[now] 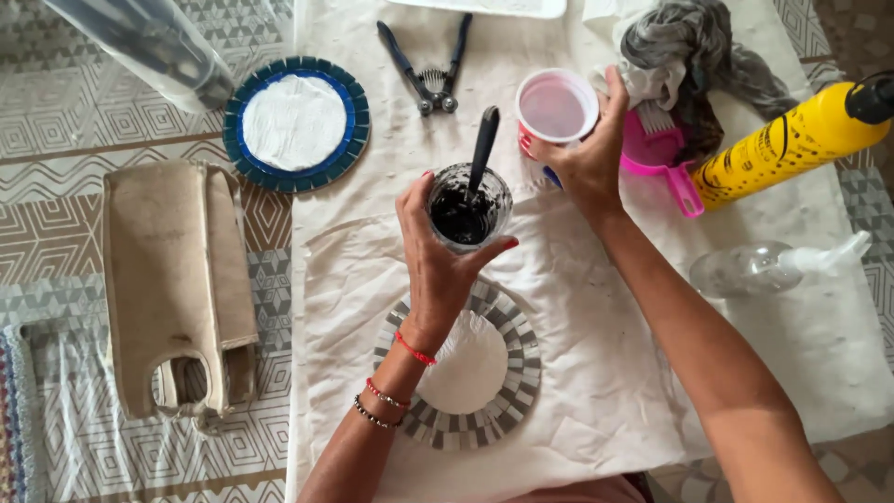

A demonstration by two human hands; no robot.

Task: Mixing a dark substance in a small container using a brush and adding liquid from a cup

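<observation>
A yellow bottle with a black cap and dark printed label lies tilted at the far right.

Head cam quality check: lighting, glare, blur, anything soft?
Head view: soft, even light with faint shadows; the left hand holding the cup of black mix and the right hand on the pink cup look sharp; the clear plastic at top left is soft with glare streaks.

You have a white cloth spread over a patterned surface. On the cloth lie a grey-rimmed mosaic disc at lower centre, black pliers at top, and a yellow bottle upper right. A canvas bag lies left.
</observation>
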